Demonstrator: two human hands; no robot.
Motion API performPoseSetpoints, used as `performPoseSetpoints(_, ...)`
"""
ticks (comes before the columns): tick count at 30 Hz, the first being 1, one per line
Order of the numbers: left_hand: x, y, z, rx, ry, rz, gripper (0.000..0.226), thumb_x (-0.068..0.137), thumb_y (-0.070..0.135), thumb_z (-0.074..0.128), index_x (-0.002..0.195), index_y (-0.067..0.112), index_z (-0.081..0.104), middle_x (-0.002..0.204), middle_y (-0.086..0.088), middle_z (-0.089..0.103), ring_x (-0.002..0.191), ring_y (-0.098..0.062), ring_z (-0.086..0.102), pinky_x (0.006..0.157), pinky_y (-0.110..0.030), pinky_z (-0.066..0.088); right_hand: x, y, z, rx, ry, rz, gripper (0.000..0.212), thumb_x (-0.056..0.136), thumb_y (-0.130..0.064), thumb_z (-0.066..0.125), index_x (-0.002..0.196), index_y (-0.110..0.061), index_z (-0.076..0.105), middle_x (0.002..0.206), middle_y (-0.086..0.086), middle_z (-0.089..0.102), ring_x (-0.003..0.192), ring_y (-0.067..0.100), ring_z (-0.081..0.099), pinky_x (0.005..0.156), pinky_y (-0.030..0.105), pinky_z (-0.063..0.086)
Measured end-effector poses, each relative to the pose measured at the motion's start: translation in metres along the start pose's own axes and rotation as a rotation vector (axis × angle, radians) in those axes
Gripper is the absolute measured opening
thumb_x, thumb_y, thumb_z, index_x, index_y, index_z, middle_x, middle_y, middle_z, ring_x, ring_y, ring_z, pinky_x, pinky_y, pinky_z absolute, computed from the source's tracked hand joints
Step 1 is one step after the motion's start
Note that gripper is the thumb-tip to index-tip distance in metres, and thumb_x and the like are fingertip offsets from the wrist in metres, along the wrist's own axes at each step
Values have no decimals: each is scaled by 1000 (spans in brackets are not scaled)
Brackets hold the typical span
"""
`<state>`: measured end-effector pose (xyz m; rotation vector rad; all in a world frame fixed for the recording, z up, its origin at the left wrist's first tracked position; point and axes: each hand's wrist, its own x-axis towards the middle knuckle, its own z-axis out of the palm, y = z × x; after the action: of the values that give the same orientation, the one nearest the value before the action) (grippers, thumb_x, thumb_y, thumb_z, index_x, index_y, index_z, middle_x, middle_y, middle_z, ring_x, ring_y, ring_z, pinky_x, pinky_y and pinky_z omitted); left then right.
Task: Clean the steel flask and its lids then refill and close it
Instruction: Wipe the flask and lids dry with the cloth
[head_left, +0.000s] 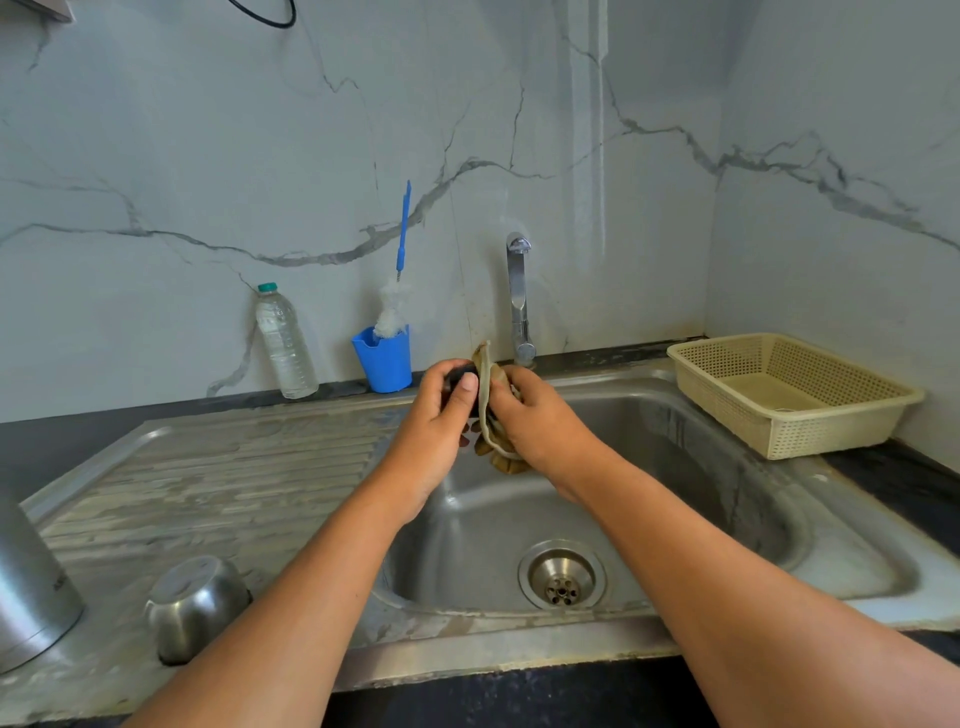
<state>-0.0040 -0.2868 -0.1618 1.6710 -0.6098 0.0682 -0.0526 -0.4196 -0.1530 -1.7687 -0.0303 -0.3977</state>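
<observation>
Left hand (436, 421) grips dark lid (457, 376); right hand (540, 421) bunches cloth (501, 457) against it, 12 o'clock of drain (562, 574), likely so runoff drains

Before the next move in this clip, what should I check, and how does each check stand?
1. Left hand grips the dark lid: ok.
2. Right hand holds the cloth against the lid: ok.
3. Wiping is done over the sink: ok.
4. Tap shows no stream: ok.
5. Lid is clean: cannot tell, fingers hide most of it.
6. Steel cup lid lies upside down on the drainboard near the flask: ok.
</observation>
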Motion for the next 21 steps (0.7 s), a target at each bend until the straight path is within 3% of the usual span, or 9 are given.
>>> performPoseSetpoints(3, 1, -3, -1, -31, 14, -55, 31, 109, 46, 41, 129, 26, 54, 107, 0, 67, 87, -13, 61, 73, -27, 50, 2, 0, -1, -209, 2, -103, 32, 105, -41, 49, 131, -25, 60, 105, 2, 73, 88, 20, 73, 83, 44, 62)
performPoseSetpoints(8, 3, -5, 4, -212, 42, -133, 35, 111, 48, 36, 120, 20, 56, 88, -1, 62, 69, -10, 52, 63, -29, 42, 5, -2, -8, -362, -7, -149, 48, 103, -46, 52, 146, -25, 53, 121, 3, 72, 108, 22, 69, 96, 45, 57)
performPoseSetpoints(10, 4, -4, 6, -295, 64, -176, 40, 111, 49, 34, 114, 17, 58, 79, -1, 58, 61, -9, 46, 57, -27, 38, 6, -3, -11, -369, -11, -170, 43, 103, -40, 55, 143, -26, 58, 119, 0, 73, 106, 19, 69, 93, 38, 57)
performPoseSetpoints(13, 6, -1, 2, -430, 106, -272, 46, 111, 51, 32, 108, 15, 61, 66, -1, 47, 53, -9, 37, 50, -25, 33, 6, -3, -15, -307, 45, -187, 25, 102, -29, 60, 124, -27, 72, 101, -10, 74, 93, 6, 67, 80, 16, 52)
performPoseSetpoints(15, 7, -1, -2, -484, 118, -311, 48, 110, 52, 32, 111, 13, 61, 63, -1, 44, 53, -11, 35, 50, -25, 32, 8, 0, -14, -222, 102, -150, 19, 101, -27, 61, 113, -26, 76, 89, -11, 72, 85, 4, 66, 73, 13, 51)
performPoseSetpoints(19, 7, -4, -3, -470, 67, -228, 38, 110, 47, 38, 123, 16, 56, 79, -5, 55, 62, -12, 45, 53, -24, 40, 11, 3, -12, 109, 125, 81, 27, 103, -33, 56, 100, -12, 74, 89, 9, 75, 89, 32, 73, 86, 51, 61)
performPoseSetpoints(21, 5, -5, -3, -315, 27, -146, 27, 108, 45, 45, 120, 23, 55, 100, -7, 61, 77, -15, 55, 63, -27, 47, 7, 0, -14, 289, 71, 190, 36, 106, -32, 52, 100, -2, 70, 90, 18, 73, 82, 36, 73, 86, 56, 60)
